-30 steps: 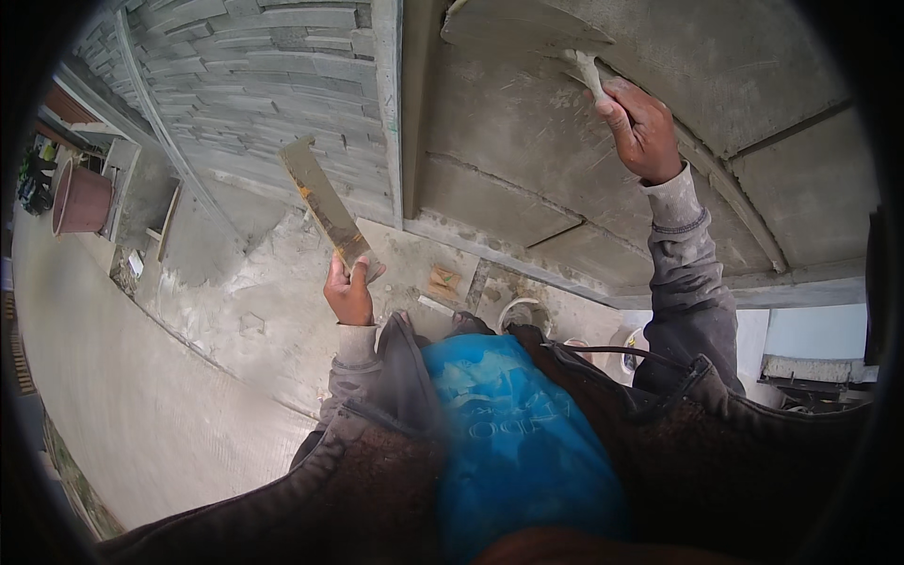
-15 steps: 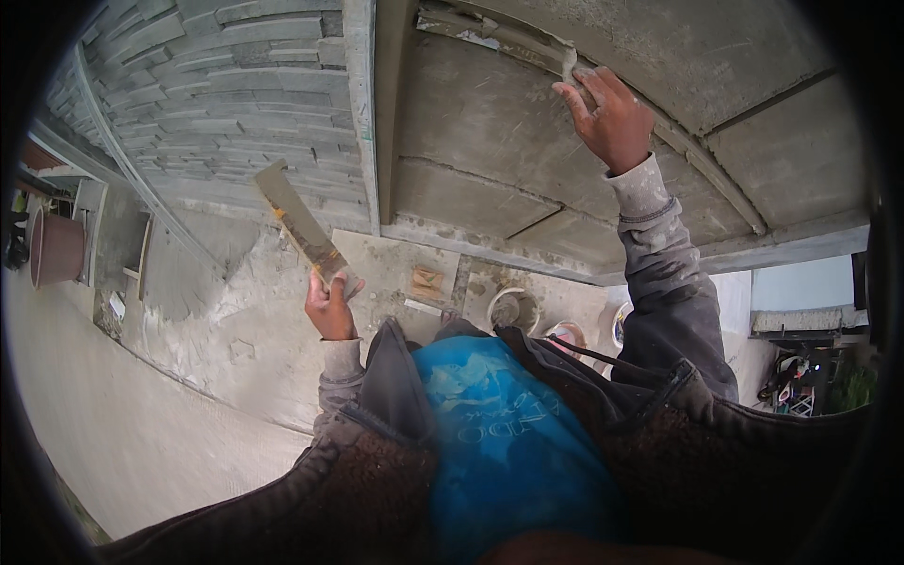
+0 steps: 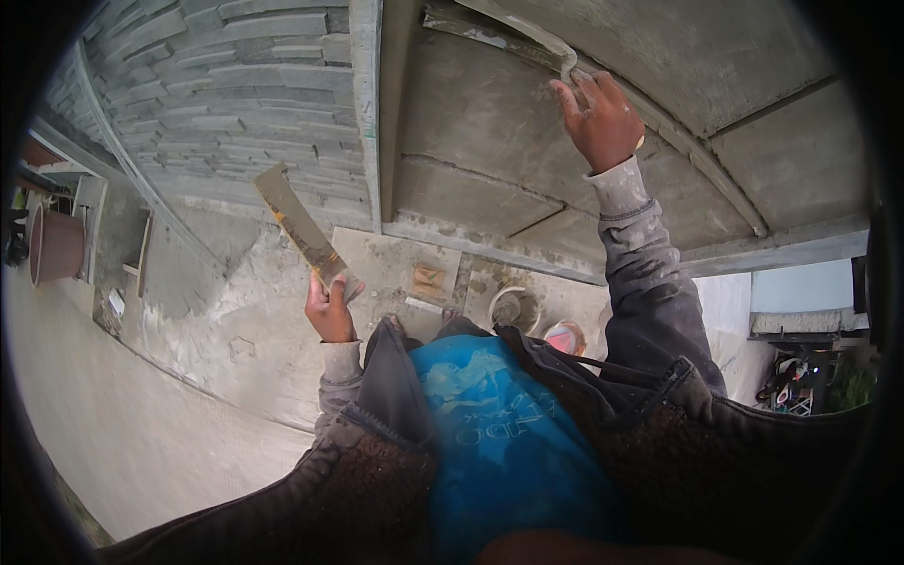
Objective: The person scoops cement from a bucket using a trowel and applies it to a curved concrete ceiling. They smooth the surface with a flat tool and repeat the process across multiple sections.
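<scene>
My left hand (image 3: 330, 313) grips the lower end of a flat trowel (image 3: 299, 218). Its long rectangular blade points up and to the left, with mortar smears and orange marks on it. My right hand (image 3: 603, 118) is raised to the grey plastered wall (image 3: 499, 108), fingers closed on a small trowel with a bent, mortar-coated neck (image 3: 569, 62). The fingers hide its handle. Its blade is hard to tell from the raised grey moulding (image 3: 702, 155) that it lies along.
Grey stacked-stone cladding (image 3: 217, 89) covers the wall at left, beyond a pale upright edge strip (image 3: 365, 104). A round bucket (image 3: 514, 309) and a smaller tub (image 3: 565, 336) stand below on the stained floor, near a brown paper piece (image 3: 428, 280). A large brownish pot (image 3: 55, 247) stands far left.
My right hand has shifted slightly left and down along the moulding, still closed on its tool. My left hand and the flat trowel have barely moved.
</scene>
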A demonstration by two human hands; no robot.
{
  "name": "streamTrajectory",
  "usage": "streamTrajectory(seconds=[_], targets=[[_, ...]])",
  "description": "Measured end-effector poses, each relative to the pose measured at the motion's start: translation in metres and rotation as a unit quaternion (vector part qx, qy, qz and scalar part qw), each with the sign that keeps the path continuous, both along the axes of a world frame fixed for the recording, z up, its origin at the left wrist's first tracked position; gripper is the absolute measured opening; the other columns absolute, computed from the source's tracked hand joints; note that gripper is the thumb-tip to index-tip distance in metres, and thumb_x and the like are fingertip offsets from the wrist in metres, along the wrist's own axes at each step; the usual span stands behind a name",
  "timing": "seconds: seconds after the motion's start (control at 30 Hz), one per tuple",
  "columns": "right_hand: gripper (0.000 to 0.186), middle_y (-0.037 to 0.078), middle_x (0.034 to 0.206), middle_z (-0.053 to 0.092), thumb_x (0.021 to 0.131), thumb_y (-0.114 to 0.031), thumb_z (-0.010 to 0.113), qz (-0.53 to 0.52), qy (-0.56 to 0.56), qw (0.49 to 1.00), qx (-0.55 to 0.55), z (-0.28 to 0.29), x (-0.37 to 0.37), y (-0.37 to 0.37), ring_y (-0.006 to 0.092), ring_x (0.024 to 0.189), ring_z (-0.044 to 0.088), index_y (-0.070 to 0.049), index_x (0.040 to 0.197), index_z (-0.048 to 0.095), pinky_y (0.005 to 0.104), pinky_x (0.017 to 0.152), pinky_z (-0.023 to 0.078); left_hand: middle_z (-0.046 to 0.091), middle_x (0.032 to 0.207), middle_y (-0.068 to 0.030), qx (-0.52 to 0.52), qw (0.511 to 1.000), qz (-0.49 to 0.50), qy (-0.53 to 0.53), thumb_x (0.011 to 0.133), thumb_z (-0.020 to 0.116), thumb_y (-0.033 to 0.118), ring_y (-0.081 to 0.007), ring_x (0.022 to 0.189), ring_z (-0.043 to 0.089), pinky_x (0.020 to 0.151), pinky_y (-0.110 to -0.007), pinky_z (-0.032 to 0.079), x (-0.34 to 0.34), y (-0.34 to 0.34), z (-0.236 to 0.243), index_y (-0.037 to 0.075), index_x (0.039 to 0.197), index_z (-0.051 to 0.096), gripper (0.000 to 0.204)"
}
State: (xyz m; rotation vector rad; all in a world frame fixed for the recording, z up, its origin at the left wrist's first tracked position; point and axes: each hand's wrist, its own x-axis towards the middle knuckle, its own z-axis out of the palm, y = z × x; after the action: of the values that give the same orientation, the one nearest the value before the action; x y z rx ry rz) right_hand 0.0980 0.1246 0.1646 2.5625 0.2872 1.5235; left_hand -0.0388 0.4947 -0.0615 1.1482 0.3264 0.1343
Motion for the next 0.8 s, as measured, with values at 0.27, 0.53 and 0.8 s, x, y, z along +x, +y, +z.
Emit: streamTrajectory(seconds=[0.27,0.53,0.8], targets=[[0.028,0.008,0.086,0.068,0.083,-0.030,0.080,0.225,0.104,0.964,0.095,0.042,-0.030,-0.014,0.0221,0.071,0.066,-0.005,0.094,0.072,0.0317,0.062,0.052,0.063,0.119,-0.0124,0.010,1.000,0.027,0.001,0.094,0.054,-0.002,-0.0190,0.097,0.066,0.074,-0.035,0.064,-0.006,-0.001,-0.003,-0.005,0.139,0.048,0.045],[0.035,0.015,0.090,0.071,0.089,-0.033,0.076,0.255,0.278,0.914,0.148,0.042,0.012,-0.034,0.0258,0.076,0.068,0.001,0.096,0.072,0.0330,0.066,0.051,0.063,0.120,-0.0122,0.036,0.998,0.045,0.021,0.094,0.053,-0.001,-0.0187,0.098,0.066,0.074,-0.035,0.064,-0.014,-0.007,-0.014,-0.003,0.140,0.048,0.046],[0.032,0.010,0.092,0.073,0.087,-0.037,0.076,0.131,0.124,0.980,0.086,0.046,0.006,-0.029,0.0295,0.076,0.070,-0.005,0.095,0.075,0.0352,0.067,0.055,0.064,0.119,-0.0112,0.004,0.999,0.046,0.022,0.093,0.054,-0.002,-0.0176,0.096,0.066,0.073,-0.035,0.064,-0.021,-0.009,-0.008,-0.003,0.140,0.048,0.048]])
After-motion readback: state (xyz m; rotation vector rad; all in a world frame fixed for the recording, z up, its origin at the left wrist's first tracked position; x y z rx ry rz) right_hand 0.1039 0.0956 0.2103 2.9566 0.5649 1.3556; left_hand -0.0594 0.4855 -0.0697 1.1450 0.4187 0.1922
